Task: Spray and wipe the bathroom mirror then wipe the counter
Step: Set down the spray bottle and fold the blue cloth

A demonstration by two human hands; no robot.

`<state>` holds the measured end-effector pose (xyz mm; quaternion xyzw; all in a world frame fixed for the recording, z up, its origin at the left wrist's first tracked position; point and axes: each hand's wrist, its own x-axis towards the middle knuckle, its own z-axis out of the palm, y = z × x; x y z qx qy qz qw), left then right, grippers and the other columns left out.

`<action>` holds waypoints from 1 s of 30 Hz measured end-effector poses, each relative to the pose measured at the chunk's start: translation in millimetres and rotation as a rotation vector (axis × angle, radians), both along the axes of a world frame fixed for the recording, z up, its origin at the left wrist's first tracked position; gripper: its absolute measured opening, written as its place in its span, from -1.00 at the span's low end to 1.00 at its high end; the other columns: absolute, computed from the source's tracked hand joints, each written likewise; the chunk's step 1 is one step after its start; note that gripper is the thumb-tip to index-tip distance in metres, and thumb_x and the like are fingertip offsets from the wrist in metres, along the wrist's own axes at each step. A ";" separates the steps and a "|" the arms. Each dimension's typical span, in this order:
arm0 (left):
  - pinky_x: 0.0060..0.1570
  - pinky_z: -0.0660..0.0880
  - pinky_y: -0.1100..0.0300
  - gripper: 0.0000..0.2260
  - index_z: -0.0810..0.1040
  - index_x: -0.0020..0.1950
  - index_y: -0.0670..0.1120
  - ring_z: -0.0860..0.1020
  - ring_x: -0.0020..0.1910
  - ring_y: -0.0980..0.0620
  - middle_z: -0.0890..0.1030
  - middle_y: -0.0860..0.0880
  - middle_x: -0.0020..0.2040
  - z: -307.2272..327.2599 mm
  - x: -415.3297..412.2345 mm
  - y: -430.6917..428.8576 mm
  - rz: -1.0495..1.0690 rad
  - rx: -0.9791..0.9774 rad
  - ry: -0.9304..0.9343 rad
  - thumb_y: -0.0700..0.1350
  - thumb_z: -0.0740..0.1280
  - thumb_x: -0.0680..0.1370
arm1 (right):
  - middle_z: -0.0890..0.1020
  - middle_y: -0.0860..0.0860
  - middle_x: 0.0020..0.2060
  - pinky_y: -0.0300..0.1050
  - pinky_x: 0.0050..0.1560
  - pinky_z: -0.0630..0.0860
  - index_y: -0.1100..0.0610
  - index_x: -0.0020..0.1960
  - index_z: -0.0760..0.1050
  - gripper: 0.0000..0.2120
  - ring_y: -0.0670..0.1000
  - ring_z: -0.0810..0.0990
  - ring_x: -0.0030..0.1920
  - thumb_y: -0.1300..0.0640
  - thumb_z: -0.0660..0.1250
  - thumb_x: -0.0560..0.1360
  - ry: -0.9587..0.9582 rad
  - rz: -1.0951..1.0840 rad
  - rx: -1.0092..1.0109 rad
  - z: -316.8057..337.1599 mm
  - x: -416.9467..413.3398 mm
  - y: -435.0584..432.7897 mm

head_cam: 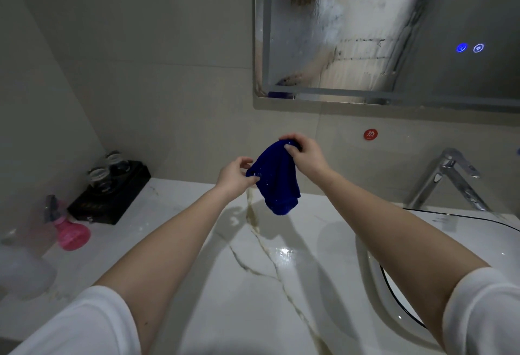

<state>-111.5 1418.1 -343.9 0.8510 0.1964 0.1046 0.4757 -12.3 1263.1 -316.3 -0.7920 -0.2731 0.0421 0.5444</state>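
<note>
Head view: both hands hold a blue cloth [274,180] above the counter [239,284].
Left hand [235,177] pinches one edge, right hand [302,155] grips the top; soft, light, probably damp, best bunched.

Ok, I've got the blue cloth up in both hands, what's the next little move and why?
Probably bunch the blue cloth into the right hand and raise it to the mirror. The glass looks wet and streaked, the spray bottle sits on the counter, and the left hand only pinches an edge.
</note>
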 end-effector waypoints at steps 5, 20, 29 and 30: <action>-0.02 0.39 0.19 -0.89 0.52 0.00 -0.05 0.52 0.03 0.04 0.58 0.01 -0.01 3.4 2.3 8.5 -0.001 0.002 0.025 -0.05 0.34 0.53 | 0.56 -0.02 0.03 -0.18 0.07 0.44 0.12 0.13 0.53 -0.74 -0.01 0.50 0.08 0.32 0.13 0.60 -0.027 -0.067 -0.103 -6.7 6.7 -17.0; -0.04 0.59 -0.02 -0.85 0.49 0.12 -0.04 0.57 0.05 -0.09 0.57 -0.11 0.13 -1.5 3.2 12.3 0.008 -0.103 -0.034 -0.11 0.16 0.62 | 0.57 0.03 0.07 -0.21 0.05 0.43 0.17 0.18 0.52 -0.64 -0.01 0.50 0.09 0.40 0.05 0.56 -0.001 -0.067 -0.173 -29.6 0.9 -22.7; -0.25 0.59 0.07 -0.84 0.51 0.13 -0.09 0.59 -0.05 -0.11 0.60 -0.12 0.05 -97.1 -40.2 -16.9 -0.017 -0.200 0.256 -0.15 0.17 0.62 | 0.59 0.03 0.04 -0.24 0.01 0.39 0.16 0.17 0.55 -0.58 -0.03 0.49 0.03 0.41 0.03 0.50 0.194 -0.039 -0.390 -123.8 -41.4 -51.2; -0.20 0.61 0.02 -0.86 0.50 0.10 -0.07 0.60 -0.04 -0.13 0.61 -0.11 0.02 -110.5 -46.3 -19.7 -0.030 -0.209 0.295 -0.15 0.18 0.61 | 0.60 0.04 0.05 -0.22 0.00 0.42 0.16 0.16 0.56 -0.58 -0.01 0.51 0.03 0.40 0.03 0.50 0.229 -0.029 -0.411 -137.7 -48.1 -56.8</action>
